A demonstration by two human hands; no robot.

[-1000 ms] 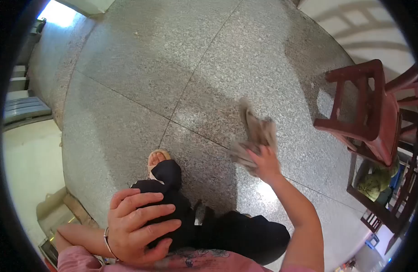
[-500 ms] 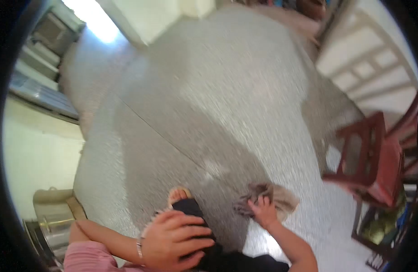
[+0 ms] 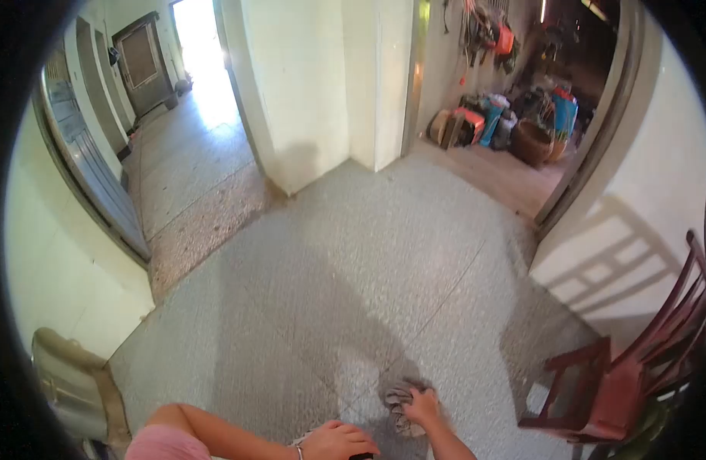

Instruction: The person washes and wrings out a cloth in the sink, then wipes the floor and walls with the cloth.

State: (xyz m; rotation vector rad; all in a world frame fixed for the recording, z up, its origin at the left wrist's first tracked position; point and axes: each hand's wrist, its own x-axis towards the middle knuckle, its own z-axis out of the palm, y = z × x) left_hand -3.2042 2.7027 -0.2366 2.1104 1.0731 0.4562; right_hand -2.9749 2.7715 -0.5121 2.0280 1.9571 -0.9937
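Observation:
A crumpled grey-brown cloth [image 3: 402, 402] lies on the speckled floor at the bottom centre. My right hand [image 3: 422, 406] is on top of it, fingers closed into its folds. To the left, my left hand [image 3: 339, 442] rests palm down over my dark-clothed knee, fingers laid out and holding nothing. A bracelet [image 3: 299, 451] circles that wrist. My legs and feet are mostly below the picture's edge.
A reddish wooden chair [image 3: 598, 399] stands at the right by the wall. A metal pot [image 3: 69, 391] sits at the lower left. Two doorways open at the back; through the right one, a basket [image 3: 533, 143] and assorted tools show.
The view has tilted up, bringing the doorways into sight. My right hand and the cloth, now more bunched, appear closer to my left hand, which stays on the knee.

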